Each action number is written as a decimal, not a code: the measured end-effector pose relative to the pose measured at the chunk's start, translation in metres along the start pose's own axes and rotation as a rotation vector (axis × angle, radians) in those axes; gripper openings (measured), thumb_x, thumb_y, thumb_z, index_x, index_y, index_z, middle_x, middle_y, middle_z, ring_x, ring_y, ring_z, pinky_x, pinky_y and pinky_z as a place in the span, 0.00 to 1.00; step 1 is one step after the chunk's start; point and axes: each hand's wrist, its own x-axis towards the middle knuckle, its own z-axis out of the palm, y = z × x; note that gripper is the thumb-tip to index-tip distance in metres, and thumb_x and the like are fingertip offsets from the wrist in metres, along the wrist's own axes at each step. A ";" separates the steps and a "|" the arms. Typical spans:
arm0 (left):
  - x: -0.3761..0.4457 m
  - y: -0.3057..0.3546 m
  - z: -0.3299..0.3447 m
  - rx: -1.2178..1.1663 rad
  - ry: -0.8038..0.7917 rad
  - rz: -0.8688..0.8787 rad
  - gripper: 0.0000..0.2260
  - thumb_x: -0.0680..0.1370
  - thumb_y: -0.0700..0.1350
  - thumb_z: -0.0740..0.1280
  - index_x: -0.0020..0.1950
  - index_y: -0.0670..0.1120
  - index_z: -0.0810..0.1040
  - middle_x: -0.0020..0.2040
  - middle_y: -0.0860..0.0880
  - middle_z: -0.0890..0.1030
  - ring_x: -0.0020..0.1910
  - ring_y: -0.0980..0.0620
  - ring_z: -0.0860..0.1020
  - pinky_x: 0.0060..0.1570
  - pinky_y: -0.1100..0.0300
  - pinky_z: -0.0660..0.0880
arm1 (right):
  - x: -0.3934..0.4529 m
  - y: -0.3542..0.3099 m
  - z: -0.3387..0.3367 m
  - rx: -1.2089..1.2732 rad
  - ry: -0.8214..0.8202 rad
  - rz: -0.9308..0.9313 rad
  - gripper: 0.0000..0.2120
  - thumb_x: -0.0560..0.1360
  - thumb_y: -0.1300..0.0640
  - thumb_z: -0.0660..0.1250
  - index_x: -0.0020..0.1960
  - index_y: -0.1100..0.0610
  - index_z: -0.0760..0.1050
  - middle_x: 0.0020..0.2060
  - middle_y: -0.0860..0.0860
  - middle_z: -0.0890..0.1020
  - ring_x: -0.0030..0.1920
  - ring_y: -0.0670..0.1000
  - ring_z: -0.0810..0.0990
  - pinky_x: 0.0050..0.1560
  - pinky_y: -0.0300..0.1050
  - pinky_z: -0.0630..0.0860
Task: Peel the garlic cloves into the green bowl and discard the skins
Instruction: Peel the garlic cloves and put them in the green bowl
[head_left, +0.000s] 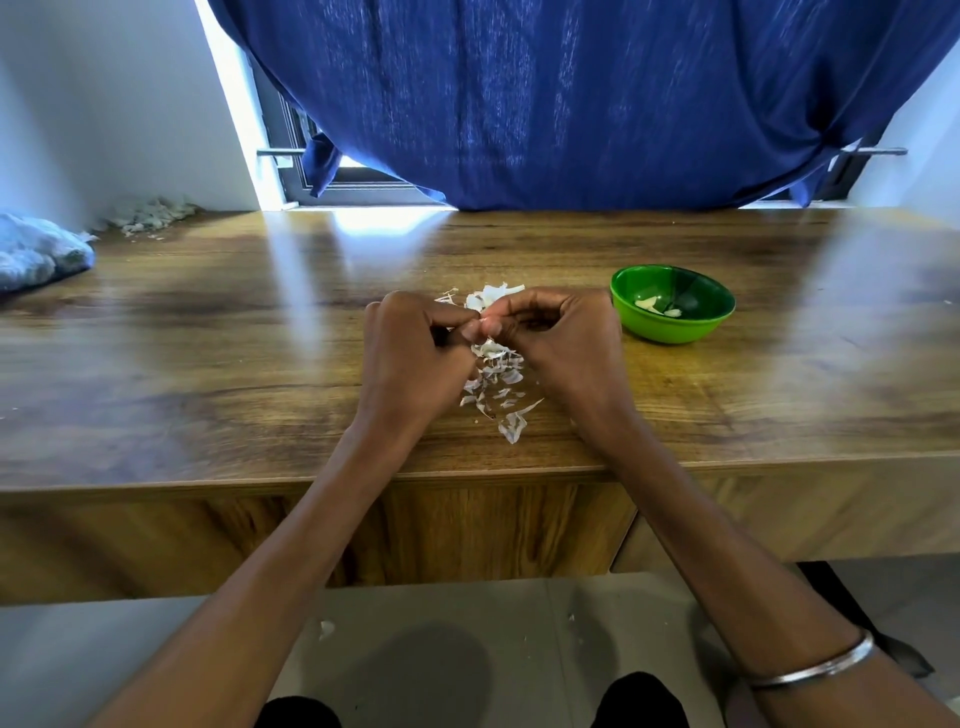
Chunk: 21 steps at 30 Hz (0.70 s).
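Note:
My left hand (410, 348) and my right hand (566, 338) meet over the middle of the wooden table (234, 322), fingers curled and pinching a small garlic clove (483, 321) between their tips; most of the clove is hidden. Beneath and around the hands lies a scatter of white papery garlic skins (498, 384), with more behind the fingers. The green bowl (717, 325) stands just right of my right hand and holds a few peeled cloves (655, 306).
A blue-white bag (36, 254) lies at the table's far left, with a heap of pale scraps (150, 214) by the wall. A blue curtain (571, 104) hangs behind the table. Bits of skin (326, 629) lie on the floor.

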 end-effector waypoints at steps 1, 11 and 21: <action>0.000 0.001 0.000 -0.024 -0.005 -0.024 0.09 0.74 0.35 0.73 0.39 0.47 0.88 0.25 0.58 0.79 0.26 0.58 0.80 0.29 0.67 0.72 | 0.000 0.000 0.000 -0.009 0.004 -0.003 0.05 0.69 0.62 0.80 0.44 0.58 0.86 0.37 0.48 0.87 0.39 0.44 0.86 0.45 0.36 0.81; 0.001 0.000 -0.003 -0.247 -0.080 -0.244 0.10 0.77 0.33 0.68 0.41 0.42 0.87 0.25 0.48 0.80 0.25 0.58 0.76 0.33 0.68 0.72 | -0.002 -0.002 0.001 -0.081 0.038 -0.083 0.06 0.69 0.61 0.79 0.46 0.59 0.86 0.38 0.49 0.87 0.39 0.43 0.86 0.46 0.41 0.83; 0.005 -0.005 -0.002 -0.546 -0.176 -0.360 0.11 0.80 0.30 0.63 0.42 0.33 0.83 0.34 0.45 0.81 0.27 0.49 0.74 0.34 0.56 0.77 | 0.000 0.001 -0.001 -0.034 0.020 -0.085 0.07 0.72 0.65 0.76 0.49 0.58 0.86 0.43 0.47 0.87 0.46 0.41 0.85 0.48 0.34 0.80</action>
